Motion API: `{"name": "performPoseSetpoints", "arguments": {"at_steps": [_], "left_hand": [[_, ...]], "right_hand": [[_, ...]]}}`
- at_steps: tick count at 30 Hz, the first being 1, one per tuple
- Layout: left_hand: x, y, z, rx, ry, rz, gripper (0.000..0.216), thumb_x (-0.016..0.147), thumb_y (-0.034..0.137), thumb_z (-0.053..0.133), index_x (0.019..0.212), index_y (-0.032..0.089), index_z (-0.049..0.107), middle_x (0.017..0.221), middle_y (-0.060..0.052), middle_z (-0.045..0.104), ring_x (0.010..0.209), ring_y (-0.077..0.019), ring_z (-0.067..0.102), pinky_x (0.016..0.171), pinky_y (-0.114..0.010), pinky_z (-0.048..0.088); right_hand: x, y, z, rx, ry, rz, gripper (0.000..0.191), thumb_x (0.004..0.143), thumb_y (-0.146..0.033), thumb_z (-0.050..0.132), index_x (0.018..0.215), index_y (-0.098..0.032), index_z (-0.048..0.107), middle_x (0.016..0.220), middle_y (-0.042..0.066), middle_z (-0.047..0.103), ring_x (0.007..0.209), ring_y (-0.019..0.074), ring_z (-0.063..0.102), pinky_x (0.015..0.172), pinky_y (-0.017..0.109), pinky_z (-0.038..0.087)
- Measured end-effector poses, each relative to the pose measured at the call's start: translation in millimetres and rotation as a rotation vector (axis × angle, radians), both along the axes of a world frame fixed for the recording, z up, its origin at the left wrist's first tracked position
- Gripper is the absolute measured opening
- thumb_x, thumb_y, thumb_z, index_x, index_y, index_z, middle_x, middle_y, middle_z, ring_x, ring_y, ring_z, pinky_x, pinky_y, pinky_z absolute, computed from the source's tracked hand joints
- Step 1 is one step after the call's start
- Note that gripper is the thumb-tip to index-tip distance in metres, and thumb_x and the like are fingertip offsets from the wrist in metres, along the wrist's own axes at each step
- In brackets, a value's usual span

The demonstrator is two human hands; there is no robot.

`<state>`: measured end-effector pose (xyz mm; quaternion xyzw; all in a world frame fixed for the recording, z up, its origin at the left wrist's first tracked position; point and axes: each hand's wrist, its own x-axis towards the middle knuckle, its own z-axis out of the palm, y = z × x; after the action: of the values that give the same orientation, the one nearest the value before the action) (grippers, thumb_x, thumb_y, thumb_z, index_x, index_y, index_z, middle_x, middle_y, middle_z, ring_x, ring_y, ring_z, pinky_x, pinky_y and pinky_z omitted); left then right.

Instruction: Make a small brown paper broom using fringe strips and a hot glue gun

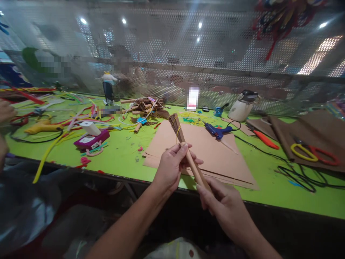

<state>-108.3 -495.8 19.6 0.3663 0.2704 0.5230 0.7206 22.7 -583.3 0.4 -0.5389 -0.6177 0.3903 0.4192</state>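
Note:
My two hands hold a small broom [196, 169] of brown paper, with a rolled handle and a fringed head tied with yellow cord. It slants, head pointing away from me to the upper left. My left hand [169, 165] pinches the handle just below the head, thumb on top. Lower down, my right hand [225, 201] closes round the near end of the handle, partly hiding it. Beneath the broom lie stacked sheets of brown paper [215, 151] on the green table [129, 154]. A blue glue gun [219, 131] rests on the sheets' far right part.
Orange cutter [266, 139], scissors [320, 154] and a black cable [302, 178] lie at right, near a white jug [239, 109]. Paper brooms [148, 108] are heaped at the back. A purple power strip [93, 139] and yellow glue gun [43, 126] are left, beside another person's hand [5, 110].

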Motion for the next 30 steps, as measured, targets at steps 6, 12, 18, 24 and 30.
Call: {"name": "performPoseSetpoints", "arguments": {"at_steps": [6, 12, 18, 24, 30], "left_hand": [[2.6, 0.9, 6.8, 0.007, 0.029, -0.015, 0.023, 0.082, 0.029, 0.062, 0.097, 0.012, 0.058, 0.065, 0.000, 0.062, 0.058, -0.0164, 0.067, 0.058, -0.025, 0.053], [-2.0, 2.4, 7.7, -0.031, 0.084, -0.018, 0.021, 0.087, 0.024, 0.052, 0.104, 0.011, 0.056, 0.066, -0.002, 0.062, 0.058, -0.0169, 0.067, 0.053, -0.023, 0.051], [-3.1, 3.1, 8.1, 0.004, 0.008, -0.088, 0.012, 0.088, 0.020, 0.049, 0.096, 0.012, 0.054, 0.061, 0.001, 0.057, 0.055, -0.0154, 0.065, 0.052, -0.022, 0.051], [-1.6, -0.5, 13.9, 0.007, 0.015, -0.150, 0.009, 0.086, 0.021, 0.052, 0.091, 0.013, 0.053, 0.060, 0.002, 0.056, 0.053, -0.0160, 0.065, 0.049, -0.022, 0.051], [-1.2, 1.4, 8.3, 0.042, 0.036, -0.225, 0.015, 0.086, 0.026, 0.054, 0.095, 0.014, 0.053, 0.064, 0.000, 0.059, 0.055, -0.0175, 0.067, 0.051, -0.024, 0.053]], "right_hand": [[-3.1, -1.9, -11.1, 0.289, -0.197, -0.078, 0.019, 0.094, -0.029, 0.043, 0.089, -0.017, 0.058, 0.052, -0.006, 0.043, 0.044, 0.0100, 0.042, 0.048, 0.023, 0.031], [-6.4, -0.4, -16.5, 0.324, -0.256, -0.066, 0.022, 0.095, -0.028, 0.040, 0.098, -0.016, 0.059, 0.053, -0.005, 0.045, 0.044, 0.0108, 0.043, 0.049, 0.024, 0.031], [-11.5, -4.9, 4.2, -0.176, 0.211, 0.106, 0.032, 0.089, -0.045, 0.051, 0.083, -0.015, 0.059, 0.066, 0.001, 0.060, 0.053, 0.0099, 0.052, 0.052, 0.022, 0.039], [-14.5, -10.5, 0.8, -0.273, 0.406, 0.045, 0.033, 0.083, -0.044, 0.062, 0.092, -0.012, 0.064, 0.062, 0.001, 0.060, 0.050, 0.0078, 0.050, 0.051, 0.021, 0.037], [-18.6, -14.7, -19.5, -0.241, 0.515, 0.001, 0.029, 0.082, -0.040, 0.065, 0.073, -0.012, 0.062, 0.056, -0.001, 0.056, 0.046, 0.0050, 0.043, 0.045, 0.019, 0.029]]}}
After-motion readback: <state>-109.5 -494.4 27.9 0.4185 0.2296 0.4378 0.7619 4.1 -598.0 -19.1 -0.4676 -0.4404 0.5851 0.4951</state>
